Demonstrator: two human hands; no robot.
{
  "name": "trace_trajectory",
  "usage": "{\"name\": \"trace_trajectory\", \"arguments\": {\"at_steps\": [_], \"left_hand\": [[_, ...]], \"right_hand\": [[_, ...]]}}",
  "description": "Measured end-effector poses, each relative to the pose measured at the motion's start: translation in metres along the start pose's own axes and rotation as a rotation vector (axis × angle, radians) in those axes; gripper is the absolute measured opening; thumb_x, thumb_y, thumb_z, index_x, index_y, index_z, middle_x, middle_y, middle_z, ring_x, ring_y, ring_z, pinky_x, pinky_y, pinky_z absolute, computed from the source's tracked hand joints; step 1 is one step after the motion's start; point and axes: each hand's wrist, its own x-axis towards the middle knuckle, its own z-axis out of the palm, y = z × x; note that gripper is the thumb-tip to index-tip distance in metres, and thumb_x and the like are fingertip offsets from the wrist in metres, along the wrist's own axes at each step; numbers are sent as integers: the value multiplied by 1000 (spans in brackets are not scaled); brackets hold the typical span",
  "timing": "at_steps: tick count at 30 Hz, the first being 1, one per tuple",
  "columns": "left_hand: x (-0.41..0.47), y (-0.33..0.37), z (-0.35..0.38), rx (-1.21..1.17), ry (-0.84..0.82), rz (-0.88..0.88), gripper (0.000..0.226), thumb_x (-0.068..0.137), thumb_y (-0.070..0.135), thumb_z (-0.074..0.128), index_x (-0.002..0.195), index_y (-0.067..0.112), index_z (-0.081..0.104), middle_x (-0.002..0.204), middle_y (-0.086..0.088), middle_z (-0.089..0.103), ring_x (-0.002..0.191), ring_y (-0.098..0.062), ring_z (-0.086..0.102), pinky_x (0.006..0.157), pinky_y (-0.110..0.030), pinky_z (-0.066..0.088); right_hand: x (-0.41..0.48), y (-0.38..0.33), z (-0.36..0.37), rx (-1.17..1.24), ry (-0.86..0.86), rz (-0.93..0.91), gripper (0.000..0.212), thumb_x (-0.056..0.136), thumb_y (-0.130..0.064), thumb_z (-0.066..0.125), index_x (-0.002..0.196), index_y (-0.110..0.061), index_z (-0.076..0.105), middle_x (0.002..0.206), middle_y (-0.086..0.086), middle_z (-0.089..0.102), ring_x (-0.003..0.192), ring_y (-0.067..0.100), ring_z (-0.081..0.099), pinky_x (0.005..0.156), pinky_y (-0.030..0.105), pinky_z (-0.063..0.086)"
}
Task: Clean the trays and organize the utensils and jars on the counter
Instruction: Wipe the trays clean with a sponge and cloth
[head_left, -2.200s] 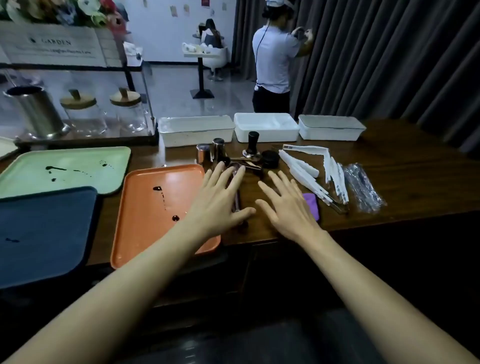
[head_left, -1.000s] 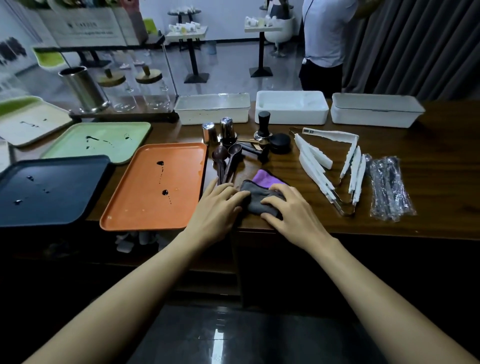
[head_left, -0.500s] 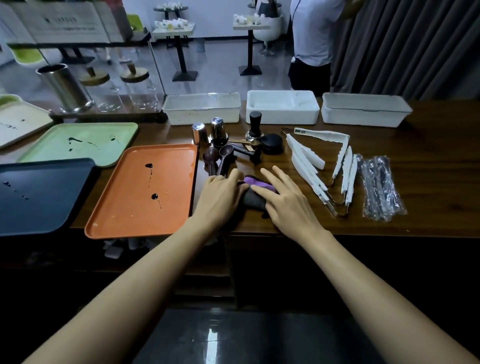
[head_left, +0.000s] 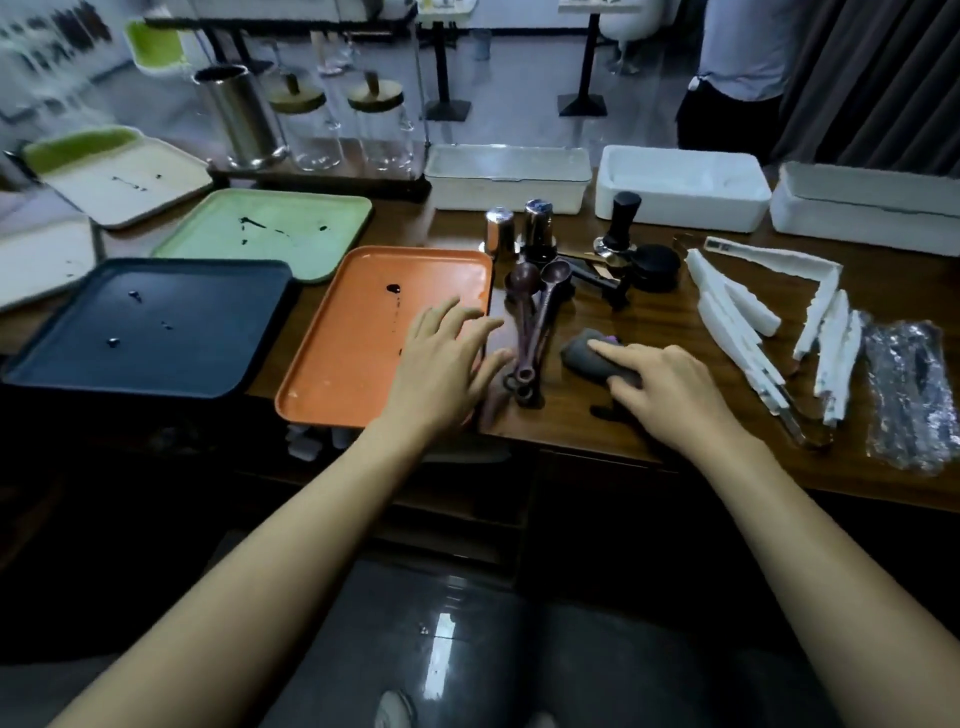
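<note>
Centrally, spoons (head_left: 536, 319) lie between left hand (head_left: 441, 364), spread over orange tray (head_left: 348, 338), and right hand (head_left: 670, 389) gripping grey cloth (head_left: 583, 356).

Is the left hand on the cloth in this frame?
No, the left hand is spread open over the orange tray at its right edge, and only the right hand holds the dark cloth.

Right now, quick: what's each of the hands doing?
Left hand: open, fingers spread over the orange tray, holding nothing.
Right hand: gripping the grey cloth.
</note>
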Motion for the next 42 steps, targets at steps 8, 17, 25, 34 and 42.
{"name": "trace_trajectory", "arguments": {"at_steps": [8, 17, 25, 34, 42], "left_hand": [[-46, -145, -58, 15, -15, -209, 65, 95, 67, 37, 135, 22, 62, 143, -6, 57, 148, -31, 33, 122, -53, 20], [-61, -311, -135, 72, -5, -257, 74, 92, 73, 36, 142, 21, 57, 144, -8, 55, 148, -35, 31, 121, -59, 20], [-54, -430, -154, 119, -33, -348, 77, 91, 76, 35, 143, 23, 54, 143, -5, 55, 145, -36, 35, 116, -59, 26], [-16, -545, -167, 103, 33, -495, 77, 90, 74, 37, 142, 20, 56, 141, -2, 58, 139, -30, 41, 116, -52, 29], [25, -665, -163, 56, -57, -490, 77, 88, 71, 43, 142, 18, 55, 140, -2, 59, 134, -23, 44, 113, -52, 33]], "right_hand": [[41, -136, 7, 165, 301, -21, 50, 93, -24, 61, 140, -40, 56, 109, 7, 72, 97, 30, 59, 73, 31, 36], [137, -346, 67, 258, 308, -269, 48, 90, -20, 63, 136, -35, 62, 113, 4, 73, 95, 33, 60, 73, 33, 39], [225, -448, 110, 401, 190, -348, 45, 92, -27, 62, 136, -40, 60, 112, 1, 73, 101, 24, 61, 74, 28, 38], [353, -526, 116, 422, 196, -410, 46, 91, -29, 58, 136, -42, 59, 103, 4, 73, 96, 28, 62, 77, 39, 50], [438, -591, 159, 302, 216, -352, 47, 90, -26, 57, 135, -41, 60, 116, 3, 73, 106, 31, 63, 84, 39, 52]]}}
